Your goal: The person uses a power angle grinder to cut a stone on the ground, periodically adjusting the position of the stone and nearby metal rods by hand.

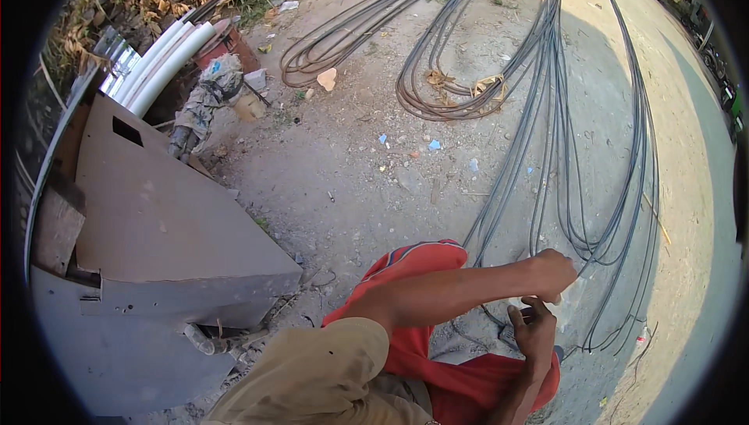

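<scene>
My left arm reaches across to the right above my red-trousered knees. At its end my left hand (552, 273) is closed in a fist, and what it grips, if anything, is hidden. Just below it my right hand (535, 330) is raised with the thumb apart from the bent fingers, its fingertips close to the left fist. Nothing shows plainly between that thumb and those fingers. Beyond and around both hands, long thin dark steel rods (552, 121) run along the ground, some passing behind the left hand. Their near ends bend into loops.
A bent grey sheet-metal panel (172, 222) stands at the left. Behind it lie white pipes (172, 66) and a cloth-wrapped bundle (211, 97). More looped rods (335, 47) lie farther off on dusty ground with stones and scraps. A paved strip (694, 191) runs along the right.
</scene>
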Demonstrator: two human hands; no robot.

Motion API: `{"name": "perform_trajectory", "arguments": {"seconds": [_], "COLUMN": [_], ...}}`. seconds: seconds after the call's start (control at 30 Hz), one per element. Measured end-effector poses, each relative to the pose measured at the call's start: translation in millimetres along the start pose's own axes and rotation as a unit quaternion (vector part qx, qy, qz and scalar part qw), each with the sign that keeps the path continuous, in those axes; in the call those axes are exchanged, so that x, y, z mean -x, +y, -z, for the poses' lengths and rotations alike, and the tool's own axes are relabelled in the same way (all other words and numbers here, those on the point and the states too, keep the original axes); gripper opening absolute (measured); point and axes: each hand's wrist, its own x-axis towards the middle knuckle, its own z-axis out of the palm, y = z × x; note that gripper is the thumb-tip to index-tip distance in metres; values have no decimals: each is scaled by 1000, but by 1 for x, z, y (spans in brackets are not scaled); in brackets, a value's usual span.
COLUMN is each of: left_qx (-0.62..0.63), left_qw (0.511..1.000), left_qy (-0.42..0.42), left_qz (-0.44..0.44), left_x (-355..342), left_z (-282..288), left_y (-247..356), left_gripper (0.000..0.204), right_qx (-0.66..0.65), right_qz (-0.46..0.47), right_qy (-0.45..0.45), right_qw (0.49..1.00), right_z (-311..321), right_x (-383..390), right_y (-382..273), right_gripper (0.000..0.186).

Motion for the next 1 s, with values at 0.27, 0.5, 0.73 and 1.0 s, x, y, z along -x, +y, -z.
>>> {"name": "perform_trajectory", "arguments": {"seconds": [0.27,0.5,0.73,1.0], "left_qx": [-86,-94,-43,465], "left_qw": [996,995,998,648], "left_qy": [-34,-32,2,601], "left_qz": [-10,0,50,-58], "left_x": [18,1,0,1], "left_z": [-14,-32,15,36], "left_y": [9,5,1,-17], "left_gripper": [24,23,102,95], "right_qx": [-15,-7,-37,-2], "right_qz": [35,12,14,-78], "right_qy": [-6,-16,48,-98], "right_qw": [999,1000,998,992], "right_z": [2,2,-3,-6], "right_x": [-11,-20,-39,-42], "right_y": [0,22,26,0], "right_gripper": [22,21,25,41]}}
